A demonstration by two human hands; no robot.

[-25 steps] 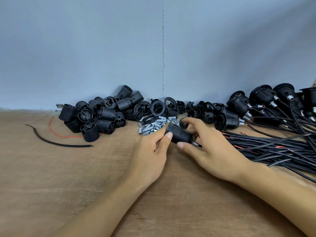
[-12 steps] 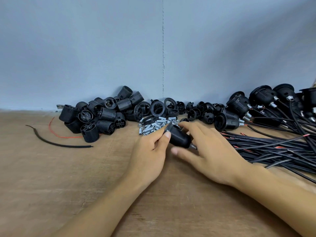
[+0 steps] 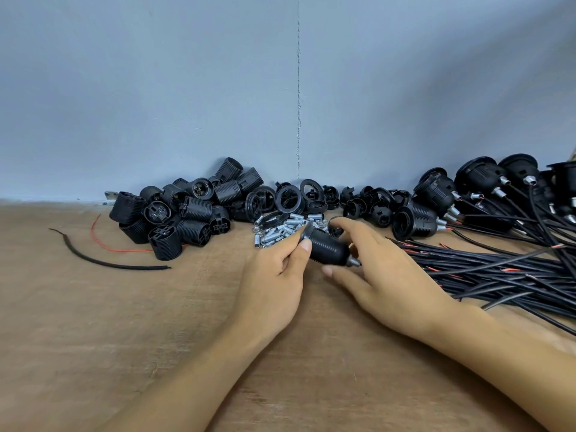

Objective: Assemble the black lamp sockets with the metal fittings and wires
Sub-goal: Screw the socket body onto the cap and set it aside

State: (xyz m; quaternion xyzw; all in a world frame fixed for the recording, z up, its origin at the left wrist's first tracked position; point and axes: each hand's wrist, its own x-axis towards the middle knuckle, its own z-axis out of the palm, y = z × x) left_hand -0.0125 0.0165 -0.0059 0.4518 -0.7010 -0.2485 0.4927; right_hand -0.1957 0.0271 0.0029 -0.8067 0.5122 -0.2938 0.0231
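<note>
Head view: two bare forearms come up from the bottom edge, both cut off by the frame. In the middle, the left hand [image 3: 274, 275] pinches the wide end of a black lamp socket [image 3: 327, 247] with thumb and finger. The right hand [image 3: 389, 275] curls round its thin end, where a small metal tip [image 3: 353, 261] pokes out; the fingers behind are hidden. It is hard to tell if the socket touches the wooden table [image 3: 93, 338]. Just past it lies a heap of little metal fittings [image 3: 280, 229]. A bunch of black wires [image 3: 498, 269] fills the right side and runs off the edge. Further back, loose socket parts [image 3: 187, 213] are piled at centre left, by the blue wall [image 3: 156, 88].
</note>
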